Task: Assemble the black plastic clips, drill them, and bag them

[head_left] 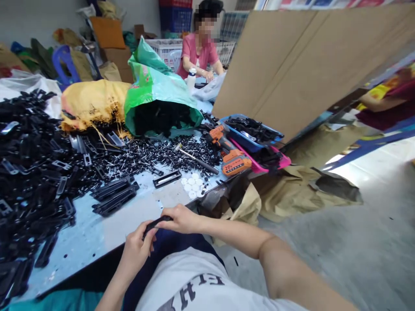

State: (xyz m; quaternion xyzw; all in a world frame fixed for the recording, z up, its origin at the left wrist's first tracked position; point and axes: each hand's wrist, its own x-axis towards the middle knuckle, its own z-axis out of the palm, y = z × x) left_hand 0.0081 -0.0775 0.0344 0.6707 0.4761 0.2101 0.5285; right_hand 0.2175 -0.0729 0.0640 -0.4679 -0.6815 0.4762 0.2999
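Note:
A long black plastic part [156, 225] is held between both my hands, just over my lap at the table's front edge. My left hand [138, 245] grips its near end with thumb and fingers. The far end is pinched in my right hand [180, 219]. What exact kind of part it is, I cannot make out. On the table before my hands lie a stack of similar black parts [115, 196], a single black frame-shaped part [167, 179] and several white discs [192, 186]. Beyond them rest a hammer [197, 159] and an orange cordless drill [231, 153].
Black parts [29, 172] heap up at left, small pins [155, 151] in the middle. A green sack [162, 86] and yellow sack [97, 101] stand behind. Blue [253, 131] and pink baskets [259, 157] sit at right, near a cardboard sheet [292, 65]. A person [201, 52] works opposite.

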